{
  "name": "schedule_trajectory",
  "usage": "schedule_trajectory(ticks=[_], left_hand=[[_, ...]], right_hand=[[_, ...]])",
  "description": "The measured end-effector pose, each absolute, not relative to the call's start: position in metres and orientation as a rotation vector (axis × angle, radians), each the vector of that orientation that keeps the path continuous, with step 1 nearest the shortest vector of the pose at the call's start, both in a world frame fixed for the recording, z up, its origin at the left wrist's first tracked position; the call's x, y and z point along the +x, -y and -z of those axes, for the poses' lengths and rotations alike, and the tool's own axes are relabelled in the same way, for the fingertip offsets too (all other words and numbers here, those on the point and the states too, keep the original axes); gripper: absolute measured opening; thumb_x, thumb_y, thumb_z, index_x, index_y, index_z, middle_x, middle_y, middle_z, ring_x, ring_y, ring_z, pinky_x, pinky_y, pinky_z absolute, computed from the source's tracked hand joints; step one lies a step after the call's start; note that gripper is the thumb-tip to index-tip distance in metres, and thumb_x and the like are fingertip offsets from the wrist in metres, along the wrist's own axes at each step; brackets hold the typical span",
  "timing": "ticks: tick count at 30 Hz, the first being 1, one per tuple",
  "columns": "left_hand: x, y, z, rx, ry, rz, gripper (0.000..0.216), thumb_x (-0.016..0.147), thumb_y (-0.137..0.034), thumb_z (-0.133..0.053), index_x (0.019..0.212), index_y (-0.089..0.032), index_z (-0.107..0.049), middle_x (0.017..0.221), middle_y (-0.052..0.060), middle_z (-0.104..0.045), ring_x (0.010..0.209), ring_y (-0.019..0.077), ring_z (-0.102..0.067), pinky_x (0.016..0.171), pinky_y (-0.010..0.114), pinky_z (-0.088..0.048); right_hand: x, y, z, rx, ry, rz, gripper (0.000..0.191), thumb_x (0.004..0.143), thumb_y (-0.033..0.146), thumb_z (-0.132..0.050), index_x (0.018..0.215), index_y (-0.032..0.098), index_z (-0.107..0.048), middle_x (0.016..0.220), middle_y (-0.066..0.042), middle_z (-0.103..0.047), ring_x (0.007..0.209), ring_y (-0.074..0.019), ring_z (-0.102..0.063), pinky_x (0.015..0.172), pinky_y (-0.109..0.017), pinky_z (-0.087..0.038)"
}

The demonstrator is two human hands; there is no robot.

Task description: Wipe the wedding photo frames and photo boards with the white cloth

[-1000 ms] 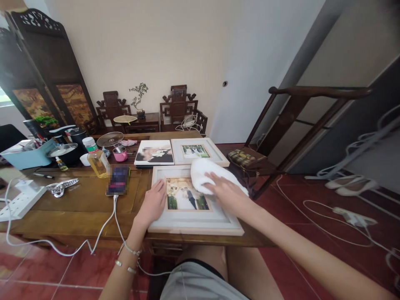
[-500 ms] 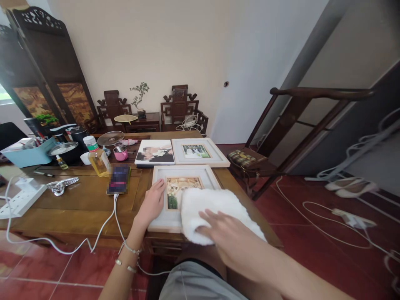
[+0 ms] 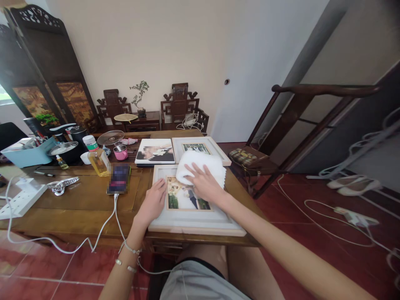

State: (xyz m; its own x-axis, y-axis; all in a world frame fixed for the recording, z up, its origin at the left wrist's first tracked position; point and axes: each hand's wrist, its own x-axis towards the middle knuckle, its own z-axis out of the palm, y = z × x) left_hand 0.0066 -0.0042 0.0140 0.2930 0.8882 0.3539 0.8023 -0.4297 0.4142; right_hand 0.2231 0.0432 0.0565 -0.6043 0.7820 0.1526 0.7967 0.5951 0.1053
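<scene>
A pale wooden picture frame (image 3: 195, 229) with a white mount and a small photo lies flat at the table's near edge. My left hand (image 3: 152, 203) rests on its left side, fingers stretched along the mount. Under the spread fingers of my right hand (image 3: 204, 184) is a fluffy white cloth (image 3: 211, 160), pressed on the upper right of the frame and covering that corner. A second picture frame (image 3: 223, 156) lies just behind, partly hidden by the cloth. Left of it sits a photo album (image 3: 158, 151) with a white-edged cover.
Left on the wooden table (image 3: 87, 214) are a charging phone (image 3: 119, 179), a bottle of yellow liquid (image 3: 100, 160), a pink cup (image 3: 120, 153), a power strip (image 3: 23, 202) and a blue box (image 3: 28, 151). A wooden chair (image 3: 289, 118) holding a checked bag (image 3: 243, 157) stands right.
My right hand has pushed the cloth away from me, from the frame's near right part to its far right corner. More of the photo now shows. My left hand stays put.
</scene>
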Motion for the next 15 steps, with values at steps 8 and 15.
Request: schedule_trajectory(ticks=[8,15], left_hand=[[0.007,0.001,-0.010,2.312,-1.569,-0.968,0.041,0.089,-0.010,-0.034,0.122,-0.011,-0.057,0.132,0.013,-0.055,0.129,0.0209,-0.045,0.110,0.042,-0.036],[0.006,0.002,-0.012,2.291,-1.581,-0.886,0.042,0.089,-0.012,-0.034,0.127,-0.012,-0.053,0.138,0.014,-0.049,0.133,0.0218,-0.040,0.110,0.044,-0.035]], right_hand=[[0.219,0.010,-0.071,-1.050,2.966,-0.081,0.062,0.066,-0.002,-0.041,0.122,0.017,-0.060,0.147,-0.009,-0.035,0.138,-0.0326,-0.020,0.106,-0.062,-0.021],[0.228,0.082,-0.104,-0.911,3.011,-0.478,0.061,0.067,0.000,-0.040,0.118,0.023,-0.062,0.147,-0.004,-0.037,0.137,-0.0291,-0.026,0.108,-0.056,-0.026]])
